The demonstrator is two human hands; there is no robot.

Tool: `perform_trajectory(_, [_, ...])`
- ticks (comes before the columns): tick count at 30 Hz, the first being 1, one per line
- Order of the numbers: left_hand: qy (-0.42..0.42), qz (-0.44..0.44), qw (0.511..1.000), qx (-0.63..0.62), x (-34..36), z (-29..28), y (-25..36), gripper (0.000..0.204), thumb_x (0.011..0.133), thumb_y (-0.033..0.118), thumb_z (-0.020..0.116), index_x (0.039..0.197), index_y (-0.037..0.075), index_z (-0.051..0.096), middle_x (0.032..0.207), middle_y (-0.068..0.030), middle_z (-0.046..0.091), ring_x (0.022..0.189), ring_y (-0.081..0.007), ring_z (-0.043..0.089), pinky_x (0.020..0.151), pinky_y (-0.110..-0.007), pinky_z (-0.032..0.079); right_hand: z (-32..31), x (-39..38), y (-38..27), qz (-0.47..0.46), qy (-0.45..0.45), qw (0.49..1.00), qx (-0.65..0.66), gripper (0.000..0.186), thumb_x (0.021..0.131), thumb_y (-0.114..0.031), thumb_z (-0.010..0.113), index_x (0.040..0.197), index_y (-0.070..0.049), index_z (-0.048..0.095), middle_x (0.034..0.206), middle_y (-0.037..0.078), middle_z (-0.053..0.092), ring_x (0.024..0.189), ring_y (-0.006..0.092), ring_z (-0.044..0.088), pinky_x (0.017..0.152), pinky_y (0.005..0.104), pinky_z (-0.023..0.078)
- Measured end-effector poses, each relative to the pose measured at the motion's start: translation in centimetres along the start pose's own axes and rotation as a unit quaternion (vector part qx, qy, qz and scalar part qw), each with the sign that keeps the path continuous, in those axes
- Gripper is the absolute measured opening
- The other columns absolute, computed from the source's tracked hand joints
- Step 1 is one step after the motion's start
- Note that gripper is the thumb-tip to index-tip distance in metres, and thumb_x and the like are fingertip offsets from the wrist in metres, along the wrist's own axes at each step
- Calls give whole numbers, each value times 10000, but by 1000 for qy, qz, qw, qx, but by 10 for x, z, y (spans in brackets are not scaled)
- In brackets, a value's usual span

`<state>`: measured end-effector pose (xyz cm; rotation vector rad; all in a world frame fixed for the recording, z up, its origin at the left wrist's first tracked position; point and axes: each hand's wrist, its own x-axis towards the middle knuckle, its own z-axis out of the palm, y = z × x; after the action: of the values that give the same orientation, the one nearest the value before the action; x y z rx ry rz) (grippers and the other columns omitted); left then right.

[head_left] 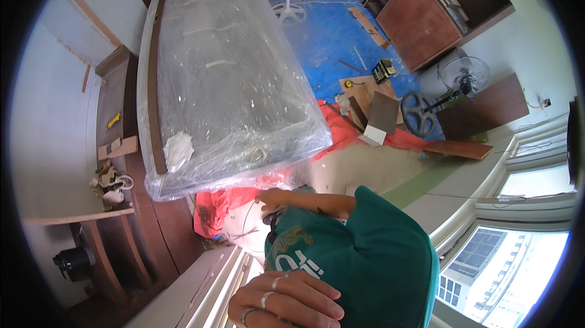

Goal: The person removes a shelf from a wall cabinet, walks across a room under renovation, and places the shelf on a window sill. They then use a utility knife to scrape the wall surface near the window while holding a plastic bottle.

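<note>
Close in front at the lower edge is my left hand (286, 300), wearing rings on several fingers. Its fingers are stretched out and lightly bent over the teal shirt (372, 267), and nothing shows in them. My right forearm comes out of the teal sleeve and crosses leftward. At its end my right hand (269, 199) is small in view, with curled fingers. A thin dark cable (245, 223) curves down beside those fingers; whether they grip it is too small to tell. Below this hand, part of a black strap (268, 221) shows against the shirt.
Ahead lies a large plastic-wrapped mattress (225, 84). Red sheeting (210, 212) and a blue tarp (317, 42) cover parts of the floor. Wood boards (382, 112), a stand fan (420, 112) and a cabinet (420, 23) stand right. Wooden shelves (109, 255) are left, windows (487, 267) right.
</note>
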<state>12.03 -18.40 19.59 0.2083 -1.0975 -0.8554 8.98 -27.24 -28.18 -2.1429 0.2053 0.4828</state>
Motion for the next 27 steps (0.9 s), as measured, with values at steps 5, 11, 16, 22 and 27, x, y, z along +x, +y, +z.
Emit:
perform_trajectory(5, [-10,5,992,-123,39,21,-80,157,986,178,639,929,38,680,991,-185,695,863,-292,671,788,-419,545,-39,-54,71,84,28,996,-6,525,840,-359,698,1289,-108,589,1200,187,668,1099,371,645,908,495,509])
perform_trajectory(11, [-36,60,980,-188,61,41,-155,126,1000,171,624,1028,49,625,1064,-149,624,888,-261,650,819,-393,520,-69,-137,164,131,163,977,28,482,870,-365,690,1268,-102,627,1237,175,650,1127,355,630,968,447,497])
perform_trajectory(16, [-46,9,970,-239,72,60,-162,77,995,141,625,1031,73,628,1099,-146,591,946,-272,636,841,-382,519,-87,-209,189,193,269,943,22,448,876,-348,689,1250,-110,619,1183,161,679,1066,331,656,910,443,520])
perform_trajectory(22, [-67,-33,930,-359,85,69,-176,54,980,110,634,1029,87,632,1114,-145,600,974,-288,631,862,-373,515,-50,-267,176,313,340,875,143,422,878,-352,695,1224,-117,632,1149,157,694,1029,311,672,882,440,523])
perform_trajectory(27, [-84,-23,916,-391,106,55,-190,37,1001,102,572,979,85,597,1064,-148,631,941,-276,644,817,-358,511,38,-315,174,402,370,797,257,372,890,-360,675,1172,-117,660,1086,156,713,1001,313,686,885,429,528])
